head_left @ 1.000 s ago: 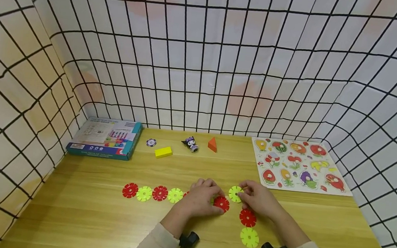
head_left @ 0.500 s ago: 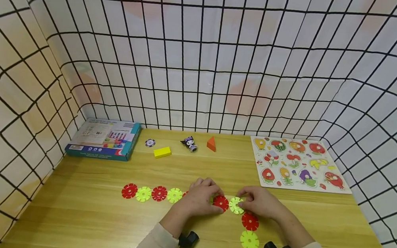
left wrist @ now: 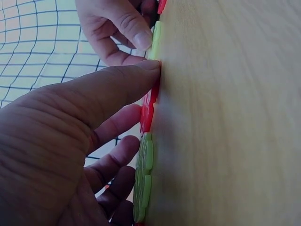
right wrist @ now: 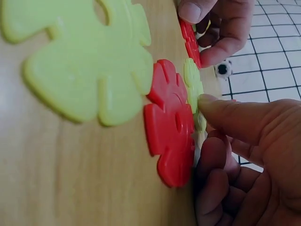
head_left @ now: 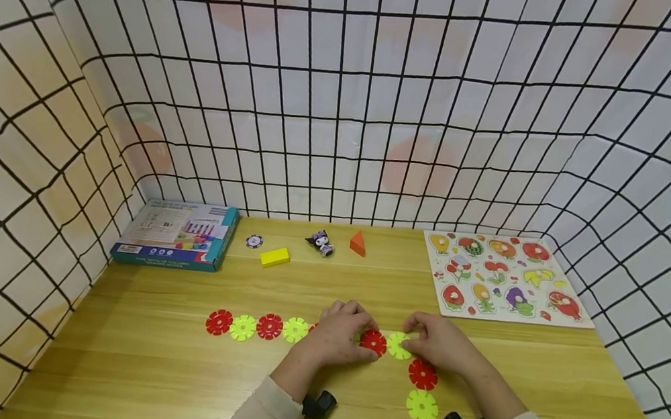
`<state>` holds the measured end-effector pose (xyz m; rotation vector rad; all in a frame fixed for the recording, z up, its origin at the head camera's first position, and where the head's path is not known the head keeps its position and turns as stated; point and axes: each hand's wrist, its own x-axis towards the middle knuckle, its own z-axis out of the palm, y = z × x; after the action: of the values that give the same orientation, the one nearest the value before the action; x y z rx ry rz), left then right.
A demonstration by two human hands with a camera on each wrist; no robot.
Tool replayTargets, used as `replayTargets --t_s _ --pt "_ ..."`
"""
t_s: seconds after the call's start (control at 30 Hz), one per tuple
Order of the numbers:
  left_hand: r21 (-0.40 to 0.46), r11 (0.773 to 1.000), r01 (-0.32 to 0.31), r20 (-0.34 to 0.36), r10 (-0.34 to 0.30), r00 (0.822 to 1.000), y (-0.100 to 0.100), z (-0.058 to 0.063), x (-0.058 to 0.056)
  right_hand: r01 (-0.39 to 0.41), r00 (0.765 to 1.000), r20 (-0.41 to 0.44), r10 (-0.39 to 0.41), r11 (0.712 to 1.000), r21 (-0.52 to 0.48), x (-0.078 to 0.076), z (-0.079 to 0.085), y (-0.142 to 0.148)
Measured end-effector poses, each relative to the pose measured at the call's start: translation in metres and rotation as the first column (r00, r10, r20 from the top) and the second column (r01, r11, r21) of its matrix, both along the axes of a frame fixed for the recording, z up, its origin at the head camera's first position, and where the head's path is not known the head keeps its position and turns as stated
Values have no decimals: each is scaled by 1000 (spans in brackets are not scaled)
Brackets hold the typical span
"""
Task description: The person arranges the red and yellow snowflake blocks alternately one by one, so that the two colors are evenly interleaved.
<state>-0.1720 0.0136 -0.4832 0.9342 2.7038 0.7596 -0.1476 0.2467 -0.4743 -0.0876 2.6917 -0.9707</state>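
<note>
Notched red and yellow-green plastic discs, snowflake-style, lie in an alternating row on the wooden table. My left hand [head_left: 335,334] holds a red disc [head_left: 373,343] between thumb and index finger, its other fingers spread over part of the row and hiding some discs. My right hand [head_left: 440,342] pinches a yellow-green disc [head_left: 398,346] by its edge, right beside that red one. Below the right hand lie another red disc [head_left: 423,375] and a yellow-green disc [right wrist: 84,61], leading toward the body. The row's left end is a red disc [head_left: 219,322].
At the back left is a boxed toy set [head_left: 172,234]. A patterned chip [head_left: 254,241], yellow block [head_left: 275,257], small figurine [head_left: 321,242] and orange wedge [head_left: 358,243] stand along the back. A fruit puzzle board [head_left: 505,278] lies back right. Grid-patterned cloth walls surround the table [head_left: 144,373].
My right hand has brought the yellow-green disc nearer, into line beside the red disc. The red and yellow-green discs below it have shifted slightly toward the body. The left hand stays in place.
</note>
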Motion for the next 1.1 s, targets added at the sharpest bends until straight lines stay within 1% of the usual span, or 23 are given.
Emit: replayTargets --t_s 0.13,0.23,0.33,0.53,0.63,0.77,0.87,1.0,1.1 --pt "1 1000 0 5 0 1000 0 -1 0 4 1000 -1 -4 999 -37 4 -1 4" --pt "5 1000 3 4 -3 1000 1 -2 0 -1 1000 -10 1 998 -59 10 0 10" --pt "5 1000 8 -1 -8 1000 1 -2 0 -25 1000 -18 24 998 -63 20 1 18" --pt "-6 1000 17 -8 -17 1000 3 1 2 -63 998 26 65 995 -76 44 1 33" --pt "-8 1000 24 -7 -24 1000 7 5 4 -86 995 34 90 992 -90 50 0 37" --pt "-5 999 35 -13 -35 999 19 7 6 -119 993 8 120 991 -68 52 -1 37" --pt "-5 1000 28 -27 -28 999 29 5 7 -127 992 2 128 990 -59 52 1 35" --pt "-20 1000 5 -67 -6 998 38 2 8 -109 994 21 111 992 -69 52 2 34" --pt "-25 1000 -10 -84 8 996 41 1 9 -103 995 12 104 993 -66 51 2 34"
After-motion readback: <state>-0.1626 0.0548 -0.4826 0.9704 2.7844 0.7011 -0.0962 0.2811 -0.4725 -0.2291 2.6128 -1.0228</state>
